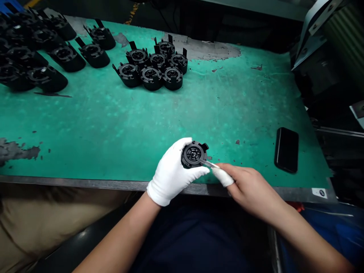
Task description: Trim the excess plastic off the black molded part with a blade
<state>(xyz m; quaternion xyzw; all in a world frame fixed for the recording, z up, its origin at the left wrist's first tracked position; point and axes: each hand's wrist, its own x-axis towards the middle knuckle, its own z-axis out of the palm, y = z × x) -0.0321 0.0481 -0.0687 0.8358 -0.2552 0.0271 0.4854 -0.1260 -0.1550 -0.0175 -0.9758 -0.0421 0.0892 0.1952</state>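
Green bench (113, 125); left hand (170, 174) cups part (193, 154), right hand (250, 189) maybe tweezers (209, 163).

1. The table (113, 125) had a green top with a dark metal edge.
2. The green was worn off in grey patches (204, 49).
3. A black phone (286, 149) lay flat near the right side.
4. A dark machine (321, 64) stood past the table on the right.
5. The floor (113, 9) behind was dark.

Matt plastic part (194, 154); shiny metal tool (209, 163)

black round part (193, 154) | face-up, held | metal tool (209, 163) | tip touching it
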